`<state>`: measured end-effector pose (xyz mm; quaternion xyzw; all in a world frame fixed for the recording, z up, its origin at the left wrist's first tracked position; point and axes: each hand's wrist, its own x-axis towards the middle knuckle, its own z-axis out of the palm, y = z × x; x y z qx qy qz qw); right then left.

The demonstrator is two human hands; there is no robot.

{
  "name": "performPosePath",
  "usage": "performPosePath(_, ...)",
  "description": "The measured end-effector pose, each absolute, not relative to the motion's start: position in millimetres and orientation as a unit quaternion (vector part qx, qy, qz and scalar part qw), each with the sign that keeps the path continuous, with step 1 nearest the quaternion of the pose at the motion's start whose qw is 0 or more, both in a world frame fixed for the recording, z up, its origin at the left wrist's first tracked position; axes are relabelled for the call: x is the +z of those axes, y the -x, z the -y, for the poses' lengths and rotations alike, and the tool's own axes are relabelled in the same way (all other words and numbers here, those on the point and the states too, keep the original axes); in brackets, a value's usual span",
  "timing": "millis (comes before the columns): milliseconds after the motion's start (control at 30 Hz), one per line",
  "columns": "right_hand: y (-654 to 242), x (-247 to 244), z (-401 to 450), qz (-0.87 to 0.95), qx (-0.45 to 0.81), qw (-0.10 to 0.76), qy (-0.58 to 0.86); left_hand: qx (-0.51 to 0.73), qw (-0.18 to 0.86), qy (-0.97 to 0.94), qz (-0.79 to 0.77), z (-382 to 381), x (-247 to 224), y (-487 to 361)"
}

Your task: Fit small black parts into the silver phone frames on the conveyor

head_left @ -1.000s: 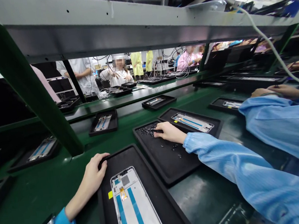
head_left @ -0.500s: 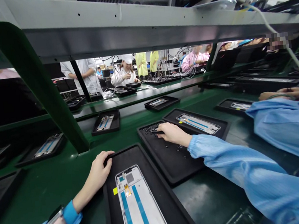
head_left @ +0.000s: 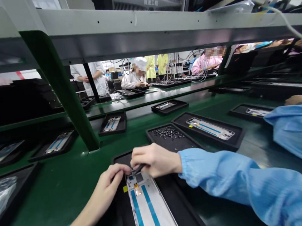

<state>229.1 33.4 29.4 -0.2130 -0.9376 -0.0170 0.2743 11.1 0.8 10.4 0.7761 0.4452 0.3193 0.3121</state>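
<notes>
A silver phone frame [head_left: 147,208] with blue strips, an orange flex piece and a yellow tab lies in a black tray [head_left: 188,209] before me. My left hand [head_left: 113,181] has its fingertips together on the frame's top left corner. Over the same top edge, my right hand [head_left: 154,160] grips dark, slim tweezers [head_left: 139,169], pointed at that corner. Whatever is at the tweezers' tips is too small and covered to make out. Behind my right hand, another black tray [head_left: 187,140] carries many tiny black parts [head_left: 168,132].
More black trays with phone frames stand around the green bench: one beyond the parts [head_left: 209,128], others at the left [head_left: 58,142]. A green post [head_left: 62,93] rises at the left under a grey shelf [head_left: 142,31]. A co-worker's blue sleeve [head_left: 298,130] is at the right.
My right hand has moved from the small parts to the top of the phone frame. My left hand has gone from the tray's rim to the frame's corner. The view has shifted slightly.
</notes>
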Motion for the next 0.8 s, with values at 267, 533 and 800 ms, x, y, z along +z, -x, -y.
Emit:
performPosePath(267,-199.7,11.1,-19.2,0.903,-0.012,0.419,0.099,0.271,0.552,-0.69,-0.382,9.4,21.0,-10.7)
performPosePath(533,-201.4,9.2,-18.5,0.896,-0.076,0.433,0.07,0.266,0.575,-0.671,-0.385,8.1,24.7,-9.9)
performPosePath(800,-203.3,9.8,-19.9,0.891,0.001,0.435,0.128,0.349,0.54,-0.626,-0.441,12.9,26.4,-16.0)
